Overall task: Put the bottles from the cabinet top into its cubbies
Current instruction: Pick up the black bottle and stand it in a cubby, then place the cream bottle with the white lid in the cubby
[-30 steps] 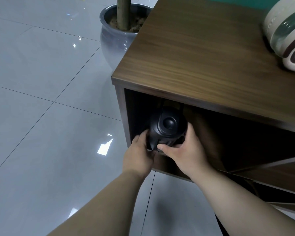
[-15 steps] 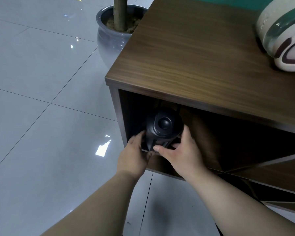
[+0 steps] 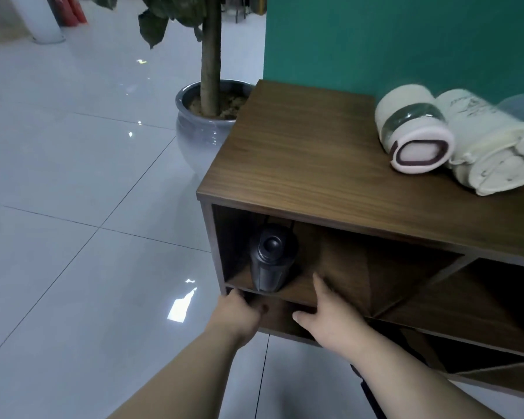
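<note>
Bottle: black, upright in top-left cubby, just above both hands.
Left hand: grip loose, empty, at shelf edge.
Right hand: grip spread, empty, just right of bottle.

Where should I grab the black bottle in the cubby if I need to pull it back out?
Grip the black bottle around its body just below the lid, coming straight in from the cubby's open front. It stands upright near the front edge, close to the left wall, so the right side has more room for a hand. The low cabinet top probably blocks a reach from above.
</note>
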Tool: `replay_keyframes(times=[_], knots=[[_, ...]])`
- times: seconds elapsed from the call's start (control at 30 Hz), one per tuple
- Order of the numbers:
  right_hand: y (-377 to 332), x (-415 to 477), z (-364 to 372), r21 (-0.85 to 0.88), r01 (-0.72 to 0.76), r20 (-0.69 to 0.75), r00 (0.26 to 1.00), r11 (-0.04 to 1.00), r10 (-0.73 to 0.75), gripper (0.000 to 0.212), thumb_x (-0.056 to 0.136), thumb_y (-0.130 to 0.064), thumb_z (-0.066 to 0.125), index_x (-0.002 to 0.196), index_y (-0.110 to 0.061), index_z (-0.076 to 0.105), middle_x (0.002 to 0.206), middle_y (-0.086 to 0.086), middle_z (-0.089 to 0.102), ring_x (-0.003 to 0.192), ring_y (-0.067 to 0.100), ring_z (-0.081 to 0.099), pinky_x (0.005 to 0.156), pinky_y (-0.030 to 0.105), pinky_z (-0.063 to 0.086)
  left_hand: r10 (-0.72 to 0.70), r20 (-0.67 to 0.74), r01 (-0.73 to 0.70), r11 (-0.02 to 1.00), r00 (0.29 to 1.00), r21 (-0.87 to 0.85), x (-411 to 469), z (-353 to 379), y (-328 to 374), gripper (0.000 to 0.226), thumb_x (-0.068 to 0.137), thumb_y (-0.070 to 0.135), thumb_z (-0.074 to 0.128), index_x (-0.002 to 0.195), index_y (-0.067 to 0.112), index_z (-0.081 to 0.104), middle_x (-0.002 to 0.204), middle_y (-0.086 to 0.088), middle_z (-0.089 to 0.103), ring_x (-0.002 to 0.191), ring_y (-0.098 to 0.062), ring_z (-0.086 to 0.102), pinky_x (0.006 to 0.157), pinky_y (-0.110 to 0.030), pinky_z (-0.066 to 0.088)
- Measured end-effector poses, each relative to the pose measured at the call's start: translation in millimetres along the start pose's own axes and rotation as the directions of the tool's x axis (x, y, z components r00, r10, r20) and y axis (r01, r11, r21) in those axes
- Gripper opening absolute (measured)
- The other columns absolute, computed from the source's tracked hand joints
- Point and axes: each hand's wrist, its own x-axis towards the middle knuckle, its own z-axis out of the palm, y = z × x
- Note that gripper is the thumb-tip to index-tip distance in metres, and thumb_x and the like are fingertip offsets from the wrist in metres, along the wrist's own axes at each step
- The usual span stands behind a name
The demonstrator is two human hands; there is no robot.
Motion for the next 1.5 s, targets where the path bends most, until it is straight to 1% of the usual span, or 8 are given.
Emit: replay_keyframes(times=[0.17, 0.33, 0.43, 0.53, 0.83, 1.1, 1.33, 1.5], knots=[[7.4, -58.5, -25.6, 0.241, 0.093, -0.177, 0.983, 0.966, -0.051, 0.054, 0.090, -0.030, 0.073, 0.140, -0.030, 0.055, 0.142, -0.001, 0.062, 0.133, 0.019, 0.056, 0.112, 0.033, 0.041, 0.082, 0.015, -0.082, 0.996, 0.996, -0.027, -58.2, -34.7, 41.2, 0.035, 0.081, 0.048, 0.061, 0.103, 0.022, 0.070, 0.105, -0.002, 0.074, 0.098, -0.026, 0.067, 0.070, -0.030, 0.049], [-13.9, -129.3, -86.8, 0.313, 0.354, -0.492, 0.854, 0.882, -0.168, 0.029, 0.091, -0.012, 0.072, 0.099, -0.040, 0.068, 0.108, -0.014, 0.074, 0.102, -0.001, 0.068, 0.101, 0.035, 0.053, 0.162, -0.095, -0.186, 0.914, 0.982, -0.362, -128.4, -42.9, 81.7, 0.038, 0.085, 0.051, 0.070, 0.116, 0.028, 0.066, 0.113, 0.008, 0.072, 0.103, -0.020, 0.070, 0.095, -0.040, 0.057], [-32.8, -147.0, -130.1, 0.194, 0.462, -0.678, 0.701, 0.865, -0.222, 0.029, 0.089, -0.019, 0.073, 0.110, -0.038, 0.067, 0.117, -0.017, 0.067, 0.105, 0.007, 0.067, 0.097, 0.039, 0.055, 0.237, -0.140, -0.274, 0.870, 0.961, -0.411, -148.7, -38.7, 94.1, 0.021, 0.090, 0.042, 0.070, 0.109, 0.032, 0.068, 0.104, 0.015, 0.071, 0.096, -0.003, 0.066, 0.086, -0.031, 0.053], [-52.5, -138.2, -164.9, -0.036, 0.321, -0.740, 0.628, 0.946, -0.241, 0.067, 0.084, -0.045, 0.071, 0.144, -0.025, 0.048, 0.140, -0.006, 0.053, 0.132, 0.018, 0.051, 0.111, 0.045, 0.044, 0.282, -0.117, -0.305, 0.854, 0.952, -0.421, -144.1, -36.1, 103.7, 0.014, 0.092, 0.037, 0.070, 0.106, 0.034, 0.069, 0.102, 0.017, 0.071, 0.095, 0.003, 0.063, 0.079, -0.024, 0.047], [-112.3, -56.9, -199.0, -0.176, -0.032, -0.777, 0.618, 0.984, -0.119, 0.095, 0.083, -0.070, 0.058, 0.153, -0.013, 0.028, 0.144, 0.016, 0.046, 0.129, 0.042, 0.049, 0.101, 0.051, 0.044, 0.353, 0.027, -0.296, 0.821, 0.935, -0.489, -112.7, -22.1, 122.0, 0.008, 0.092, 0.033, 0.071, 0.092, 0.025, 0.072, 0.080, 0.006, 0.072, 0.072, -0.008, 0.062, 0.075, -0.029, 0.053], [-109.5, -25.2, -187.4, -0.178, -0.093, -0.809, 0.581, 0.980, -0.092, 0.077, 0.089, -0.043, 0.070, 0.147, -0.011, 0.032, 0.138, 0.018, 0.042, 0.122, 0.042, 0.053, 0.088, 0.048, 0.050, 0.390, 0.020, -0.345, 0.836, 0.921, -0.426, -105.9, -36.0, 114.9, 0.010, 0.093, 0.038, 0.067, 0.091, 0.029, 0.071, 0.091, 0.003, 0.076, 0.079, -0.011, 0.068, 0.073, -0.027, 0.052], [-115.0, -106.4, -178.9, -0.204, 0.199, -0.799, 0.531, 0.958, -0.281, 0.069, 0.077, -0.039, 0.072, 0.139, -0.027, 0.044, 0.136, -0.001, 0.048, 0.121, 0.023, 0.054, 0.091, 0.038, 0.047, 0.438, 0.053, -0.365, 0.804, 0.897, -0.470, -106.0, -39.8, 104.4, 0.013, 0.091, 0.043, 0.071, 0.101, 0.034, 0.069, 0.096, 0.007, 0.074, 0.087, -0.013, 0.071, 0.082, -0.035, 0.058], [-99.6, -190.9, -169.2, -0.173, 0.481, -0.733, 0.520, 0.859, -0.439, 0.051, 0.067, -0.045, 0.064, 0.118, -0.042, 0.056, 0.113, -0.020, 0.060, 0.101, -0.001, 0.054, 0.083, 0.014, 0.042, 0.590, 0.266, -0.312, 0.696, 0.763, -0.647, -98.4, -32.9, 84.5, 0.081, 0.058, 0.040, 0.089, 0.131, 0.035, 0.055, 0.115, -0.002, 0.071, 0.086, -0.012, 0.065, 0.081, -0.030, 0.054]])
